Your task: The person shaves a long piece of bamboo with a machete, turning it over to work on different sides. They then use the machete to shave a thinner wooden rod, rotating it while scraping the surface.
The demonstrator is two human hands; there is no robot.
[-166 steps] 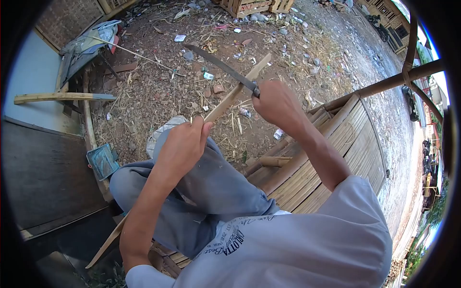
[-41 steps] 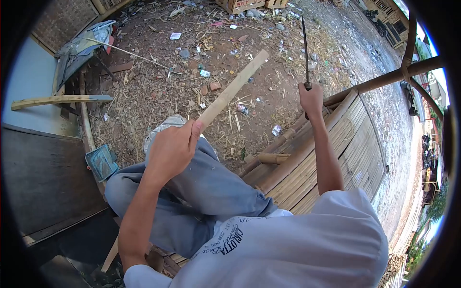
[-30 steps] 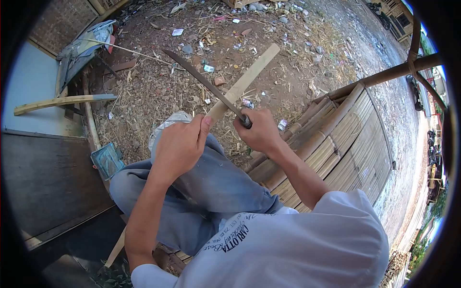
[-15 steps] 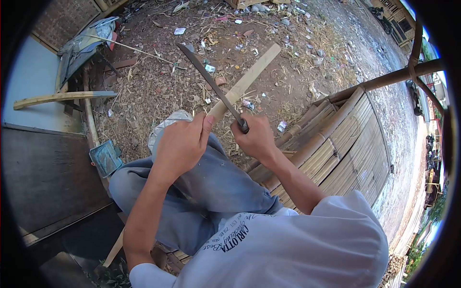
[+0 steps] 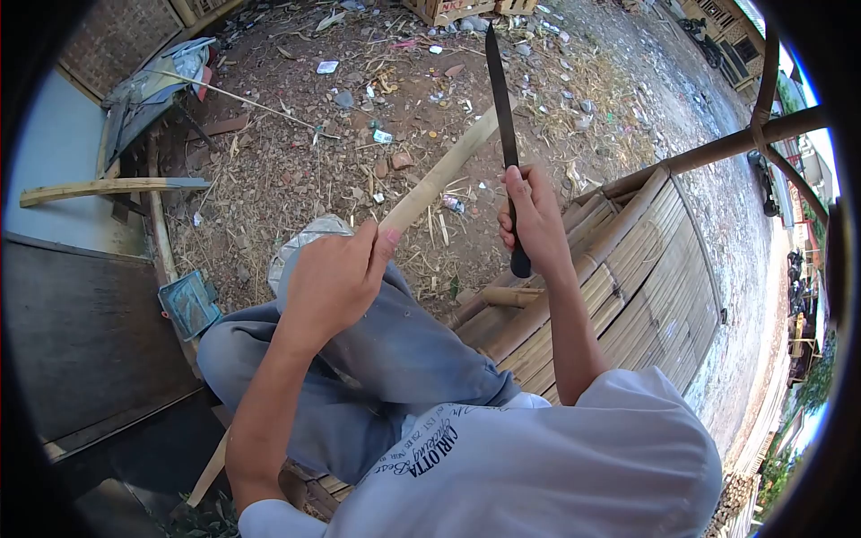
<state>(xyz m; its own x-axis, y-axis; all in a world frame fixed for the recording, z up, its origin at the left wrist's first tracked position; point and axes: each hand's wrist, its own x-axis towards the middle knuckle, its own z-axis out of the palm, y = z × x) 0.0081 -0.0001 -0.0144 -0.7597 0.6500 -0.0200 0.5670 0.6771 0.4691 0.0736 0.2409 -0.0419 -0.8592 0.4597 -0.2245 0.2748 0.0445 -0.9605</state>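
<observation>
My left hand (image 5: 334, 285) is closed around a pale bamboo slat (image 5: 441, 176), which slants up and away over my knee. What looks like the slat's lower end (image 5: 209, 472) shows below my left forearm. In my right hand (image 5: 538, 222) is a long, dark-bladed machete (image 5: 500, 90), gripped by its handle. The blade points upward and passes across the slat's far tip in this view. My thumb lies along the machete near the base of the blade, and the handle's butt sticks out below my fist.
A bamboo-slat bench (image 5: 619, 278) stands to the right under a bamboo pole (image 5: 717, 152). Shavings, stones and litter cover the dirt ground (image 5: 269, 161). At left are a blue plastic container (image 5: 188, 303) and a curved wooden piece (image 5: 112, 188). A wooden crate (image 5: 453, 11) sits at the far top.
My right hand has moved right and slightly up, swinging the machete from leaning left across the slat to nearly upright by its far end. My left hand keeps hold of the slat.
</observation>
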